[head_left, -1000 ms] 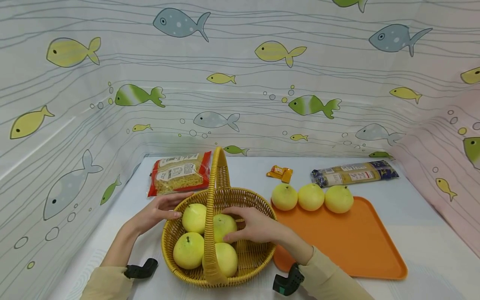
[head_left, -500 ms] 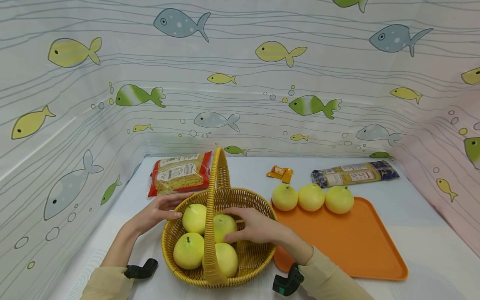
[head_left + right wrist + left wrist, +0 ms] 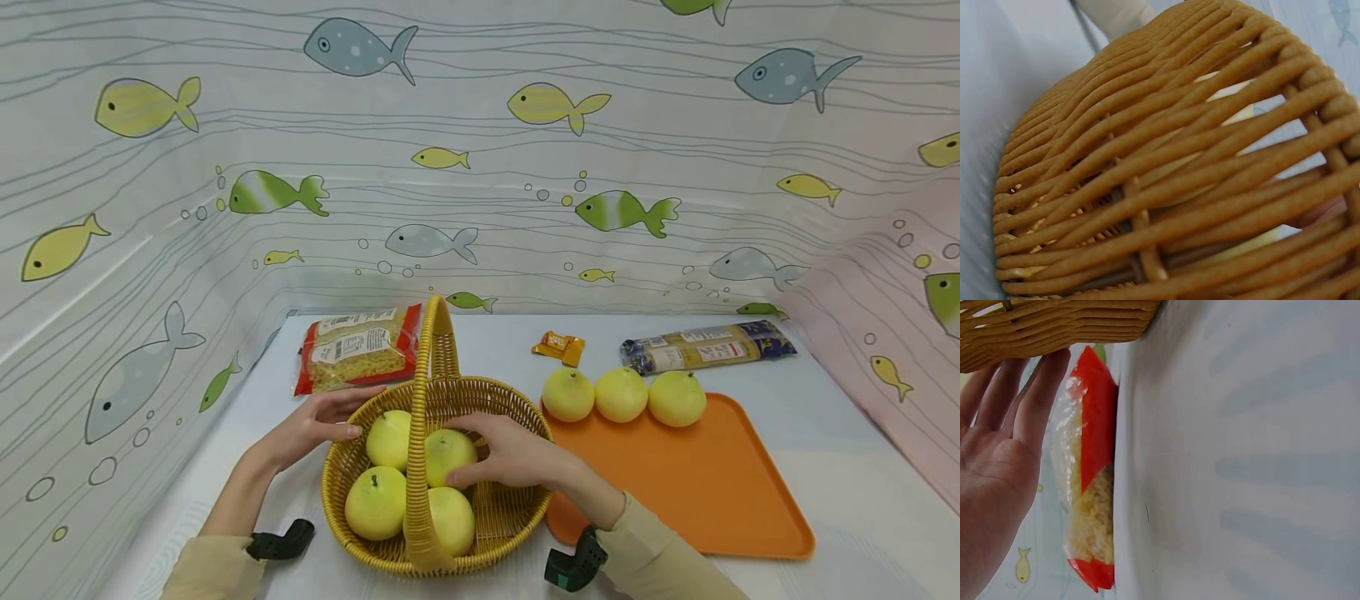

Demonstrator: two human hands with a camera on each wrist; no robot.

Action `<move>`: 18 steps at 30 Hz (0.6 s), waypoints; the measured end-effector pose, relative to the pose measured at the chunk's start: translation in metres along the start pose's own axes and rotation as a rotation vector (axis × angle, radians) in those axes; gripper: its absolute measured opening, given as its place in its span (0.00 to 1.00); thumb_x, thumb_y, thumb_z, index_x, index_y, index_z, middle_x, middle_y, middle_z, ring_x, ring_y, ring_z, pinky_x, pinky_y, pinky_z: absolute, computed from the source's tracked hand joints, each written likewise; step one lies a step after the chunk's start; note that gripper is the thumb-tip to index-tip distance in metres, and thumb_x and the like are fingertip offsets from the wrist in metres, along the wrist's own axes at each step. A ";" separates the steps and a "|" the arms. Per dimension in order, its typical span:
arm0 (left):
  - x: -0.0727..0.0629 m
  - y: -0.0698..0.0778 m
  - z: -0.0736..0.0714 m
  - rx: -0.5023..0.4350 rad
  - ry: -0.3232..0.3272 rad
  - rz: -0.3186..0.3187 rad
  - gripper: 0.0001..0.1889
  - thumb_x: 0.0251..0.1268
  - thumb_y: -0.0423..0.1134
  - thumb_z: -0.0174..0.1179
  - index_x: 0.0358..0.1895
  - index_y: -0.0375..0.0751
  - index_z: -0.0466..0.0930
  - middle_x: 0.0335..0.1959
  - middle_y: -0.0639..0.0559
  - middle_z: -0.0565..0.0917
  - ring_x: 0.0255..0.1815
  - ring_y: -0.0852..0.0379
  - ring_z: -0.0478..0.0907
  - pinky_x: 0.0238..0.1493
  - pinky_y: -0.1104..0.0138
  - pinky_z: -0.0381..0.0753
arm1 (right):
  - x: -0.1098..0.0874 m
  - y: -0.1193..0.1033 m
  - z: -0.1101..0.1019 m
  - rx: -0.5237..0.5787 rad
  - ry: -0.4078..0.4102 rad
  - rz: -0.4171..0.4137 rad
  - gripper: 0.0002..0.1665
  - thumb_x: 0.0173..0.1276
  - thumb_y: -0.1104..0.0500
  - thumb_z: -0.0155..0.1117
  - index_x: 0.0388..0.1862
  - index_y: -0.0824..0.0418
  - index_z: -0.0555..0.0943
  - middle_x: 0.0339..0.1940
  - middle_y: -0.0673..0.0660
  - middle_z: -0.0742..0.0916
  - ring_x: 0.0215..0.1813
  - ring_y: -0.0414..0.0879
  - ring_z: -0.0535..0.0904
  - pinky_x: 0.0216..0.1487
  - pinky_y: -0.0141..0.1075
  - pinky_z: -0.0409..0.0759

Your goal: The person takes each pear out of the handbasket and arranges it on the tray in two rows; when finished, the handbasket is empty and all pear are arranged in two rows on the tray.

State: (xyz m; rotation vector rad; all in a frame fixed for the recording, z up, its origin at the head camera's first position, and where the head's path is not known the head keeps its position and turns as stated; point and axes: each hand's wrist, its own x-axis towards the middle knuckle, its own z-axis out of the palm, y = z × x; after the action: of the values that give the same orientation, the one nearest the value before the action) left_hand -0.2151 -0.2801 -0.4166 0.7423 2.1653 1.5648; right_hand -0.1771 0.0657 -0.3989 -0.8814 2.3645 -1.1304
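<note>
A wicker basket [image 3: 352, 554] with a tall arched handle stands in front of me, holding several round yellow-green pears. Inside it, right of the handle, my right hand [image 3: 510, 450] grips one pear [image 3: 452, 457] between thumb and fingers. The other pears [image 3: 377, 502] lie mostly to the left and front. My left hand [image 3: 315, 429] rests against the basket's outer left side. In the left wrist view, the left hand's [image 3: 997, 469] fingers reach up straight to the weave. Basket wall [image 3: 1166, 169] fills most of the right wrist view, hiding nearly all of the right hand.
On the right lies an orange tray [image 3: 697, 492] with three pears [image 3: 622, 395] along its back edge. Behind are an orange-wrapped snack [image 3: 558, 347], a long pack of noodles [image 3: 708, 347] and, at left, a red-edged bag of pasta [image 3: 360, 348]. Fish-printed sheeting encloses the table.
The pear in my right hand has shifted very slightly to the right. Both hands and the basket stand almost where they were.
</note>
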 end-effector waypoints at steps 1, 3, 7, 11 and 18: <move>0.000 0.000 0.000 0.000 0.000 0.001 0.31 0.69 0.33 0.56 0.75 0.36 0.64 0.72 0.33 0.69 0.65 0.67 0.74 0.59 0.70 0.76 | 0.000 0.000 0.000 -0.003 0.000 0.003 0.39 0.63 0.43 0.72 0.70 0.53 0.73 0.62 0.49 0.81 0.56 0.40 0.77 0.55 0.37 0.78; 0.000 0.000 0.000 0.000 0.000 0.000 0.31 0.68 0.33 0.56 0.75 0.36 0.64 0.71 0.33 0.69 0.65 0.67 0.75 0.59 0.70 0.76 | -0.001 -0.001 0.000 -0.006 0.000 0.011 0.39 0.63 0.43 0.72 0.70 0.53 0.73 0.62 0.50 0.80 0.56 0.40 0.76 0.56 0.38 0.78; 0.000 0.000 0.000 0.000 0.002 -0.004 0.31 0.68 0.33 0.56 0.75 0.36 0.64 0.71 0.33 0.69 0.65 0.67 0.75 0.59 0.70 0.76 | -0.001 -0.001 0.000 -0.014 -0.005 0.027 0.40 0.63 0.42 0.72 0.71 0.53 0.72 0.62 0.49 0.81 0.58 0.40 0.77 0.59 0.39 0.77; 0.000 0.000 0.000 0.001 0.004 -0.007 0.31 0.68 0.33 0.56 0.75 0.36 0.64 0.71 0.32 0.69 0.65 0.67 0.75 0.59 0.70 0.76 | 0.000 -0.001 0.000 -0.013 -0.016 0.040 0.41 0.63 0.41 0.71 0.72 0.53 0.71 0.61 0.49 0.83 0.59 0.41 0.78 0.60 0.39 0.76; 0.000 -0.001 0.000 0.004 0.001 0.002 0.31 0.68 0.33 0.56 0.75 0.36 0.64 0.71 0.33 0.70 0.65 0.67 0.74 0.59 0.70 0.75 | 0.000 0.000 0.000 0.001 -0.007 0.029 0.41 0.62 0.42 0.73 0.71 0.54 0.72 0.58 0.49 0.84 0.57 0.41 0.79 0.57 0.39 0.78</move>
State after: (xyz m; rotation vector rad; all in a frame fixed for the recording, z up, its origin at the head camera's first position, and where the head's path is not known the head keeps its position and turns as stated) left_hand -0.2155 -0.2803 -0.4171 0.7447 2.1703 1.5624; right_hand -0.1775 0.0654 -0.3989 -0.8463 2.3635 -1.1155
